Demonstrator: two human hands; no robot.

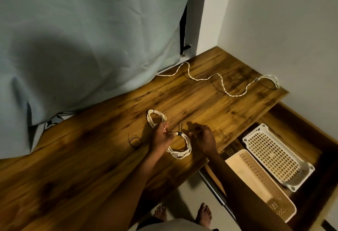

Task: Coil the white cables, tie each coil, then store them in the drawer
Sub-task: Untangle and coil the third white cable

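Left hand [161, 137]: fingers curled, gripping white coil [180, 145] at its upper left, near black tie [180, 133] fitted on coil top. Right hand [204, 139]: just right of coil, fingers loosely bent, empty. Second tied coil [155, 118] flat on wooden tabletop [91, 157], just behind left hand. Uncoiled white cable [226, 86] at far right of tabletop. Drawer [311, 139] open at right, containing white basket [278, 155] and beige basket [259, 183].

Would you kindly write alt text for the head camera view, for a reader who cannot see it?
A person's left hand holds a coiled white cable with a black tie at its top, over a wooden table; the right hand hovers beside it. Another tied coil lies just behind, a loose white cable snakes across the far side, and an open drawer at right holds two perforated baskets.
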